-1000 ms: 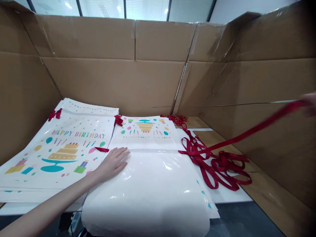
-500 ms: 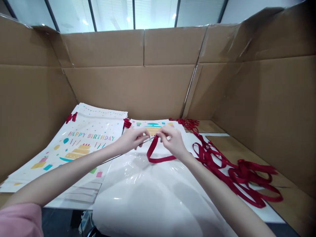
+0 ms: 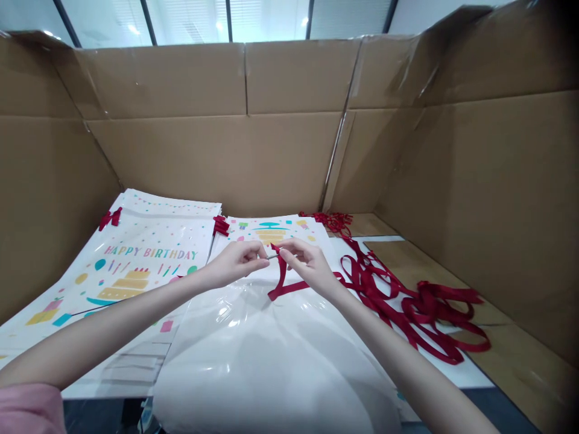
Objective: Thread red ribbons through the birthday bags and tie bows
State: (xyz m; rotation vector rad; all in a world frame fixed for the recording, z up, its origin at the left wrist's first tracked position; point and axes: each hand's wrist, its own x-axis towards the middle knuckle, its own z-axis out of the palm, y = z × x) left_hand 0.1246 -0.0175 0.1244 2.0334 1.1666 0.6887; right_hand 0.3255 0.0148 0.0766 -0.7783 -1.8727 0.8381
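Note:
Close together over the middle bag stack (image 3: 253, 355), both hands are closed. My left hand (image 3: 244, 260) pinches a thin metal rod (image 3: 272, 257), whose tip points toward the other hand. A dark thin line shows behind my left forearm. My right hand (image 3: 302, 259) grips the end of a red ribbon (image 3: 289, 288) at the rod's tip. From there the ribbon hangs in a bend and runs right to a loose red pile (image 3: 407, 301). How the ribbon meets the rod is partly hidden by the fingers.
Printed birthday bags (image 3: 149, 232) lie stacked at the left, with a red bow (image 3: 110, 219) near their top. More red pieces (image 3: 221, 226) sit between the stacks, and a tangle of thin red cords (image 3: 332, 223) lies behind. Cardboard walls (image 3: 203, 157) surround the work area.
The view has shifted slightly right. My left hand has turned and closed more around the rod, and the ribbon's end now pokes up above the rod's tip.

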